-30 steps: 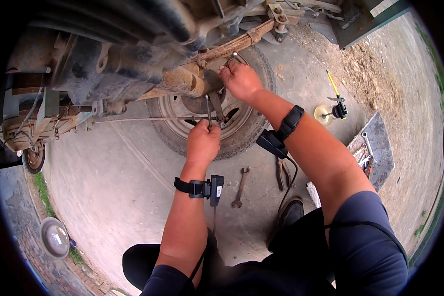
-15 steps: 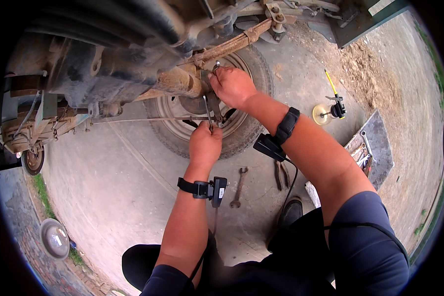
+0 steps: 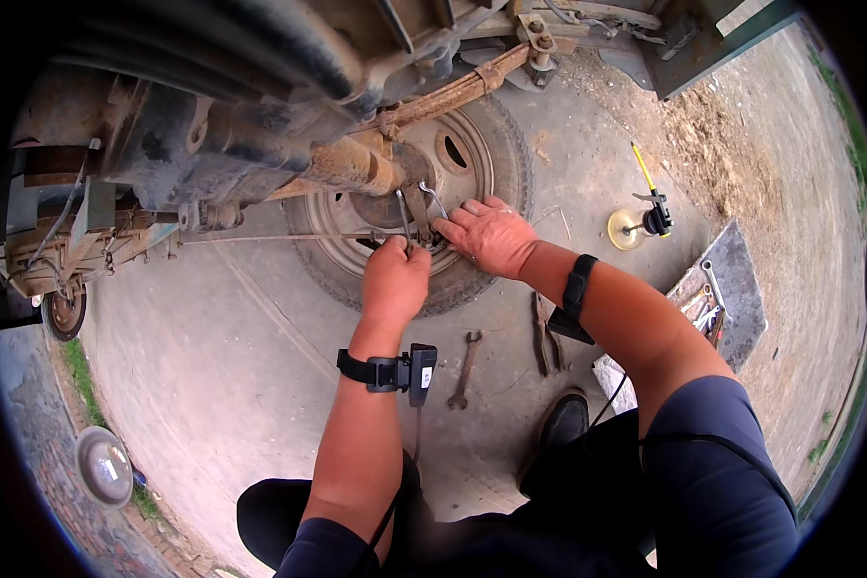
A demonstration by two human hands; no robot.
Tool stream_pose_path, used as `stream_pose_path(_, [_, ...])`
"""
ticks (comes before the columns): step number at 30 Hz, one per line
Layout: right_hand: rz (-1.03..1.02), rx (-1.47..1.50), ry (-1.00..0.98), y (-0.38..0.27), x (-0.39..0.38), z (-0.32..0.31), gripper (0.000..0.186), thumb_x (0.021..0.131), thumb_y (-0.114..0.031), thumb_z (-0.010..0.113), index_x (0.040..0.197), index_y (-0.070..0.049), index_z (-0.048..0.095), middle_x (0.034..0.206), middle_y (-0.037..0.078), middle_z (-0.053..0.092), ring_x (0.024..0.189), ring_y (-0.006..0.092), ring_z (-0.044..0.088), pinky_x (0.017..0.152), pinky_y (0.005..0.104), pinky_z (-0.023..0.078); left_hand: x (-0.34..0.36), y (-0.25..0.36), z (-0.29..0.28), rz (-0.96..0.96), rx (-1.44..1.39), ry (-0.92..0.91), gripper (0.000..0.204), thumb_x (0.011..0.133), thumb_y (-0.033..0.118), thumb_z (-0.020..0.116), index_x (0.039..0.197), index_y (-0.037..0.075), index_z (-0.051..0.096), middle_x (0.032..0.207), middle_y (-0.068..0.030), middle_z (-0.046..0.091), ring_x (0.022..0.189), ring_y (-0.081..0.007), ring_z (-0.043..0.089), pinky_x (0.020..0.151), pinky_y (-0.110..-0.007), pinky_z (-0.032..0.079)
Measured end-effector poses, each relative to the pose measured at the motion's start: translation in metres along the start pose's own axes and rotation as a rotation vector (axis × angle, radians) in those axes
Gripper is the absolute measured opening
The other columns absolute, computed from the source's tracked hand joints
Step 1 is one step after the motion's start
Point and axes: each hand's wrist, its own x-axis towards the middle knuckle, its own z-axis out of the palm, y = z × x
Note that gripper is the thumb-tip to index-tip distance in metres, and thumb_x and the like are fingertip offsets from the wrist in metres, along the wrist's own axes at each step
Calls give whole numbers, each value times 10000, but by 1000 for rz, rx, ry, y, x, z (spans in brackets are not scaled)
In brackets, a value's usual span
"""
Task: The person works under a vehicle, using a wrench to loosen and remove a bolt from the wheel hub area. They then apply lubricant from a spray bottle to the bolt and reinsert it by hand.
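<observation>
My left hand (image 3: 395, 277) is closed around the lower end of an upright wrench (image 3: 403, 214), beside the lever on the axle. A second wrench (image 3: 433, 198) slants from the lever (image 3: 417, 207) toward my right hand (image 3: 493, 237). The right fingers are spread and stretched out, with the fingertips at that wrench's lower end; whatever lies under the palm is hidden. Behind both hands is the wheel (image 3: 482, 164) with its tyre and pale rim. The rusty axle housing (image 3: 352, 166) comes in from the left, and a thin rod (image 3: 279, 236) runs toward the lever.
An open-end wrench (image 3: 465, 371) and pliers (image 3: 543, 332) lie on the concrete. At the right stand an oil can (image 3: 626, 229) with a yellow spout and a metal tray (image 3: 742, 299) of tools. A leaf spring (image 3: 443, 94) and the vehicle's underside crowd the top. A round metal bowl (image 3: 104, 467) lies far left.
My right hand has swung down and to the right, its fingers going from a grip to spread, and the slanting wrench has turned with it. My left hand stays nearly in place.
</observation>
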Motion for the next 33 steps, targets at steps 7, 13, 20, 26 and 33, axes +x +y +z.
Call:
stream_pose_path(7, [-62,-20,70,15,-4,-4,361,922,-257,542,1277,-197,570,1150,2,614,1159,201,549,951,384,408,-10,46,-16,-265,-191,-104,226,910,169,558,746,20,514,602,-45,543,463,-128,519,451,-298,414])
stream_pose_path(13, [-51,19,195,25,-11,3,308,934,-255,549,1226,-172,603,1163,27,635,1172,224,556,958,404,424,-11,42,-15,-268,-227,-97,221,912,170,562,755,21,515,611,-41,546,464,-122,509,454,-292,415])
stream_pose_path(20, [259,408,328,28,22,-54,290,950,-353,594,944,-85,706,932,129,667,891,359,642,780,426,512,-11,34,-12,-243,-224,-75,268,930,200,564,768,-6,504,552,-86,529,447,-171,550,456,-343,432])
stream_pose_path(26, [666,814,271,26,49,-59,424,968,-429,586,849,-34,685,735,156,644,747,325,652,710,424,509,-11,35,-16,-231,-204,-64,271,932,198,562,761,-1,493,551,-85,527,447,-170,552,456,-343,433])
stream_pose_path(33, [936,1389,250,32,54,-42,415,982,-403,594,833,-18,638,662,72,610,603,167,626,555,340,503,-12,37,-21,-251,-232,-91,223,917,163,557,751,20,513,607,-52,546,461,-131,516,455,-296,422])
